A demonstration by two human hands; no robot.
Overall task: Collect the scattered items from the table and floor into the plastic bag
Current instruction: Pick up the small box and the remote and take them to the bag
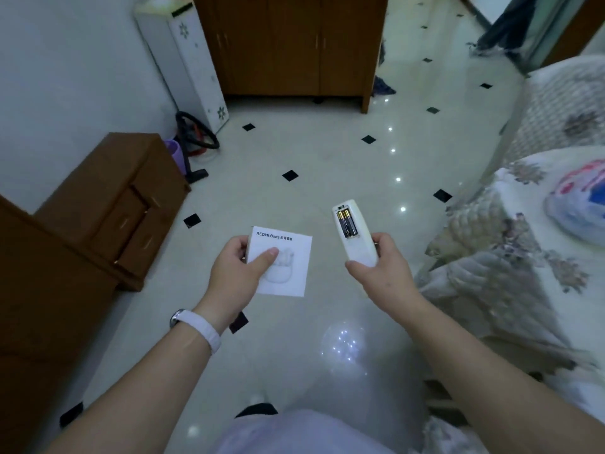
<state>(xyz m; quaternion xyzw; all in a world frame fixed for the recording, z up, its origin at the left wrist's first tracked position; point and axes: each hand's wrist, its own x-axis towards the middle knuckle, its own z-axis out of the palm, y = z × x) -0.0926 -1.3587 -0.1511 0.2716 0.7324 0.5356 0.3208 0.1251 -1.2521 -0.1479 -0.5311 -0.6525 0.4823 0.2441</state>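
Both bare forearms reach forward over a glossy pale tiled floor [327, 158]. The left hand [235, 276], with a white watch strap [199, 329] at its wrist, grips a flat white square earbud package [288, 273]: the thumb lies across the printed face and the fingers curl behind the left edge. Just beside it, the right hand [384, 270] clasps the lower end of a white plastic remote control [355, 240], which points away with its back open, showing two batteries [347, 224]. Far right, well apart from that hand, a translucent plastic bag [579, 208] with red and blue print lies on a floral bedspread [510, 257].
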